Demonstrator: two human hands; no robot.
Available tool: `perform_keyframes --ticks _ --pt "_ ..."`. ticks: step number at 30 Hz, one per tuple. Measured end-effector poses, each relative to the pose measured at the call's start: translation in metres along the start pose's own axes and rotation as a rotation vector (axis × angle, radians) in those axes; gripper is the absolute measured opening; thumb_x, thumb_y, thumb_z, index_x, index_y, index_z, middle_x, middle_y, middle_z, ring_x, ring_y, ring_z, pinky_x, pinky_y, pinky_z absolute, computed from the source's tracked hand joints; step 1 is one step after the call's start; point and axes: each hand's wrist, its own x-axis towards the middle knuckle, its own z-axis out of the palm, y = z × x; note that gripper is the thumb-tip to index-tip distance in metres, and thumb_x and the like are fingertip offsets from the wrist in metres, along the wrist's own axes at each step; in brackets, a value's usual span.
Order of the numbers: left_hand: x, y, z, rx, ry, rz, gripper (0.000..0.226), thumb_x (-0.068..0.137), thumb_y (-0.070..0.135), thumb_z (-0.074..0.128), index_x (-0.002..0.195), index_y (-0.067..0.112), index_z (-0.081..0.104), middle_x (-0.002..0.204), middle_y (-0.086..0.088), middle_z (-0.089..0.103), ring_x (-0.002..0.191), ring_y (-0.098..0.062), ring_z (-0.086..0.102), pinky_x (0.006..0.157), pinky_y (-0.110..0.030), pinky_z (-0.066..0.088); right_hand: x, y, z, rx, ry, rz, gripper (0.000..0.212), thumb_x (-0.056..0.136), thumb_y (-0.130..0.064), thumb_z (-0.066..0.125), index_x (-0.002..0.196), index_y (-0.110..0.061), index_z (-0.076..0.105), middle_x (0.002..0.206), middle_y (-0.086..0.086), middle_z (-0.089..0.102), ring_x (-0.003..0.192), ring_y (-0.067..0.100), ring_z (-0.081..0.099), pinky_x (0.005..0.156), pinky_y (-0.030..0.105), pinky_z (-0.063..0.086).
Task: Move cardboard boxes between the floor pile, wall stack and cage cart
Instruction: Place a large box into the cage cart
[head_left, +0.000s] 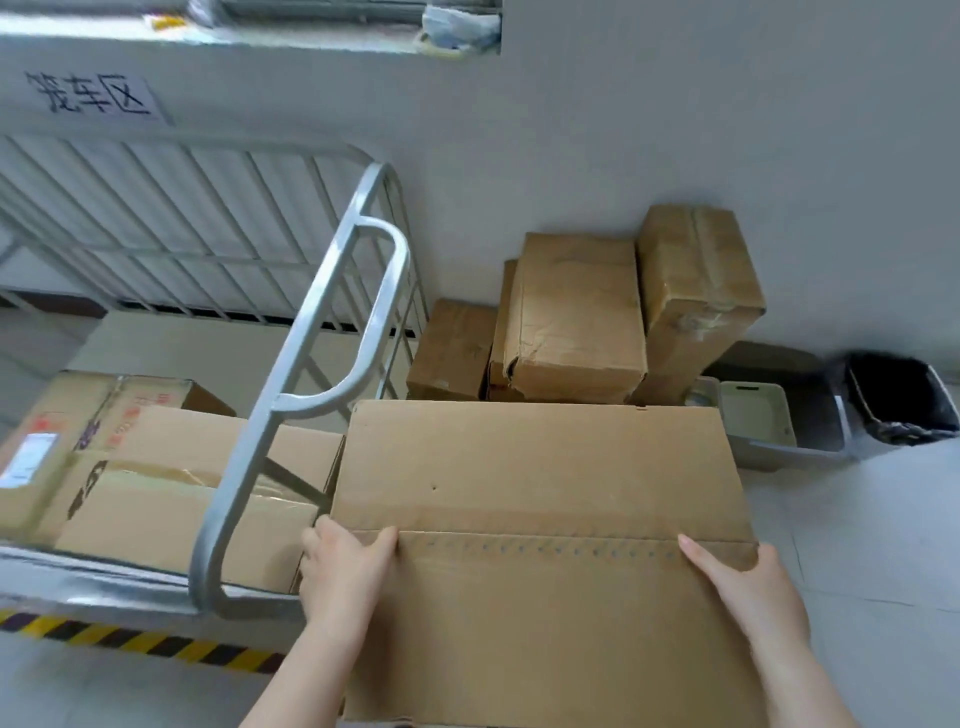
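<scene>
A large brown cardboard box (540, 467) fills the lower middle of the head view, held up in front of me. My left hand (345, 564) grips its left edge, thumb on the top face and fingers round the side. My right hand (745, 582) holds the right edge, thumb along the top. To the left stands the metal cage cart (311, 364) with several cardboard boxes (156, 493) lying in it. Against the wall behind the held box is a stack of boxes (576, 317), one of them upright (696, 280).
A grey bin (795, 431) with a pale lid and a black-lined waste bin (904, 400) stand at the right by the wall. Yellow-black hazard tape (140, 644) runs along the floor under the cart. A paper sign (93, 96) hangs on the wall.
</scene>
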Motion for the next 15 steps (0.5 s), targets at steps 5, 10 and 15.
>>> perform_keyframes --ticks 5,10,15 --pt "-0.036 -0.034 -0.03 -0.068 0.027 0.036 0.066 0.085 0.038 0.062 0.134 0.001 0.037 0.134 -0.018 0.038 0.123 -0.038 0.041 0.097 -0.044 0.04 -0.043 0.022 -0.007 0.035 0.002 -0.007 0.073 0.061 -0.061 0.077 0.113 -0.017 0.05 0.116 0.012 0.062 0.107 0.034 0.058 0.092 0.048 0.047" --pt "-0.072 -0.075 -0.056 -0.055 0.066 0.069 0.069 0.086 0.038 0.059 0.138 0.001 0.031 0.137 -0.017 0.035 0.124 -0.037 0.039 0.097 -0.043 0.039 -0.086 0.046 -0.009 0.049 0.031 -0.031 0.102 0.042 -0.076 0.072 0.122 -0.016 0.05 0.118 0.009 0.061 0.107 0.032 0.058 0.09 0.048 0.049" --pt "-0.099 -0.11 -0.091 -0.18 0.165 0.095 0.066 0.086 0.035 0.061 0.137 0.002 0.036 0.137 -0.017 0.036 0.127 -0.036 0.036 0.101 -0.047 0.038 -0.128 0.044 -0.014 0.046 0.026 -0.131 0.075 0.058 -0.069 0.073 0.112 -0.021 0.052 0.111 0.007 0.063 0.101 0.031 0.058 0.089 0.049 0.049"
